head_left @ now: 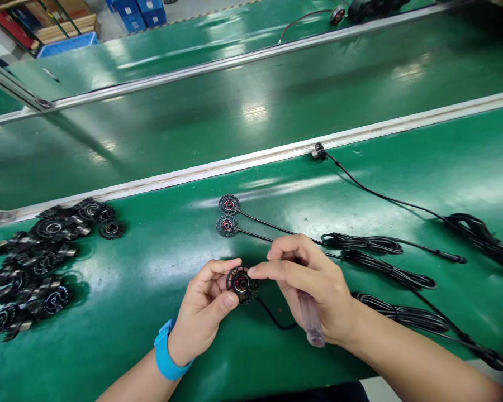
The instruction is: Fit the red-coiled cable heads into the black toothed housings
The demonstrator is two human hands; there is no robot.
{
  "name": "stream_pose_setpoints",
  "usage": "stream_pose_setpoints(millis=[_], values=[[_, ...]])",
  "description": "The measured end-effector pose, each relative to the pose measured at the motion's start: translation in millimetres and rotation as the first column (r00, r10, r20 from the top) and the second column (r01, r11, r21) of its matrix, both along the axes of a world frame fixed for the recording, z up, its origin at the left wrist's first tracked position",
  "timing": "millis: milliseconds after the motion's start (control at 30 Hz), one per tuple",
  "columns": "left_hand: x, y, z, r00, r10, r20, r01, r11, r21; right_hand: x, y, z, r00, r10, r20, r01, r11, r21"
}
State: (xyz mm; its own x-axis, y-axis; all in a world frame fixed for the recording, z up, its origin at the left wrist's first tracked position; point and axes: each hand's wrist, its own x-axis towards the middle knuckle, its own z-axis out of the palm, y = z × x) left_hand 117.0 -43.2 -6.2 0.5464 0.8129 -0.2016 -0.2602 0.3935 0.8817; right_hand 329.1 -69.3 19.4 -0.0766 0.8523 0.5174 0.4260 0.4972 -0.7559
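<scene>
The left hand [205, 307] is pinching a round black part [240, 280] by its rim above the green table [138, 335]; the right hand [310, 282] is touching it with a fingertip while gripping a clear handle [312, 321]. Beyond, two red-centred discs [227, 215] are lying beside coiled cables [385, 268].

Glossy green worktop [151, 335], pale ledge [218, 169] along it — overhead light reflected. Blue bins [136, 14] beyond.
</scene>
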Motion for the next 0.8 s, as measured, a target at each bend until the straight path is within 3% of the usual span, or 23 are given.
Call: stream_pose_setpoints(millis=[67, 200, 367, 567, 733, 800], values=[[0.1, 0.1, 1.0, 1.000, -0.004, 0.023, 0.004, 1.000, -0.016, -1.0, -1.7, 0.9, 1.000, -0.023, 0.012, 0.023, 1.000, 0.011], [1.8, 0.8, 2.9, 0.999, 0.001, 0.046, 0.001, 0.999, -0.034, -2.1, -1.7, 6.2, 0.996, 0.045, 0.078, -0.044, 0.999, -0.012], [4.7, 2.8, 10.6, 0.998, 0.055, 0.006, -0.055, 0.998, 0.017, -5.3, -4.4, 8.0, 0.984, 0.065, 0.164, -0.056, 0.997, -0.061], [8.3, 3.9, 21.3, 0.990, 0.102, -0.100, -0.095, 0.993, 0.073, -7.1, -4.3, 13.1, 0.958, 0.167, 0.232, -0.109, 0.964, -0.243], [6.5, 4.8, 15.9, 0.987, 0.071, -0.145, -0.061, 0.995, 0.074, -8.5, -1.9, 11.9, 0.911, 0.088, 0.402, -0.044, 0.992, -0.116], [3.1, 5.4, 10.2, 0.992, 0.059, -0.108, -0.051, 0.996, 0.071, -9.1, -2.3, 9.3, 0.938, 0.079, 0.337, -0.052, 0.995, -0.087]])
